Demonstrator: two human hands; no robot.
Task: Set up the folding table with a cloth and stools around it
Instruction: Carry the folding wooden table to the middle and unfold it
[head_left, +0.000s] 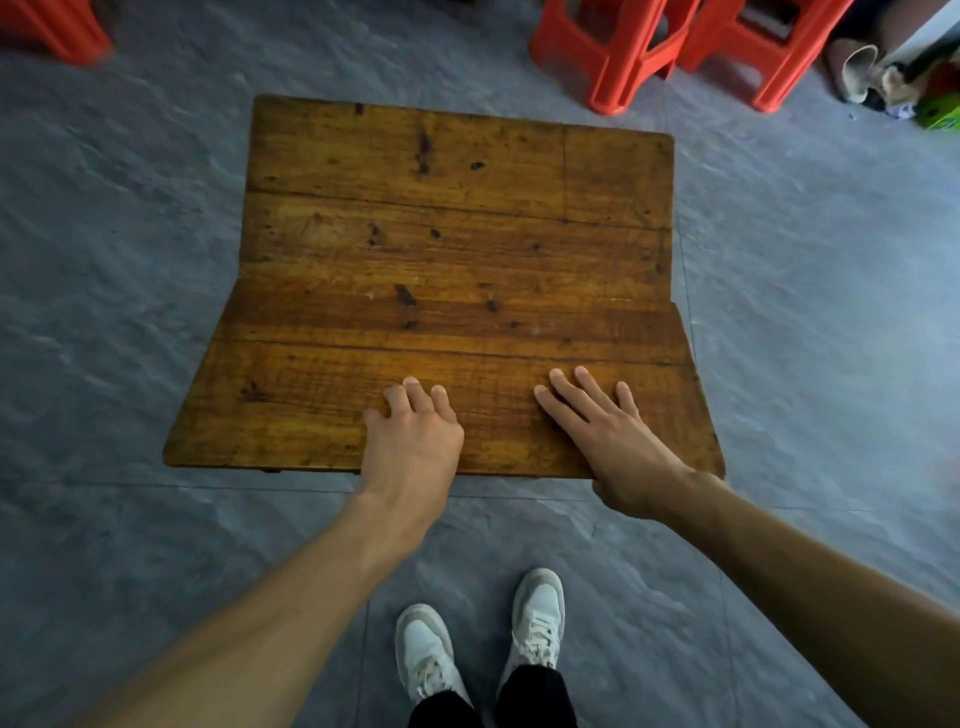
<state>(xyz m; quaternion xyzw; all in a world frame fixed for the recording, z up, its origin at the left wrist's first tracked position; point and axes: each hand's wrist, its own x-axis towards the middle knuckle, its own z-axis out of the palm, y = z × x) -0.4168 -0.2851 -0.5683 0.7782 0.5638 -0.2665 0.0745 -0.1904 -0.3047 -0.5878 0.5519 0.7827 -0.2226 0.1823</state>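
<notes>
Grey stone-patterned floor (104, 270) is seen on all sides of the work area. Upon it stands the folding table (457, 208), of worn brown planks; its far section is seen lying flat, while the near leaf (311, 405) appears not quite level with it, a step being visible at the hinge line on both side edges. The leaf is judged to be in the course of being raised or pressed into its locked position; no cloth is seen anywhere in view, so that step is judged not yet done.

Red plastic stools (613, 57) are noted beyond the table's far right corner, well apart from it, with part of another stool (52, 26) beyond the far left corner. None is set at the table.

The right hand (618, 447) is laid near the leaf's near right corner, fingers straight and spread flat on the wood, the heel of the hand over the near edge, apparently to steady or press the leaf. The left hand (410, 441) is placed at the middle of the near edge, fingers bent with the tips bearing on the surface; nothing is gripped. White shoes (483, 644) are seen on the floor just short of the near edge.
</notes>
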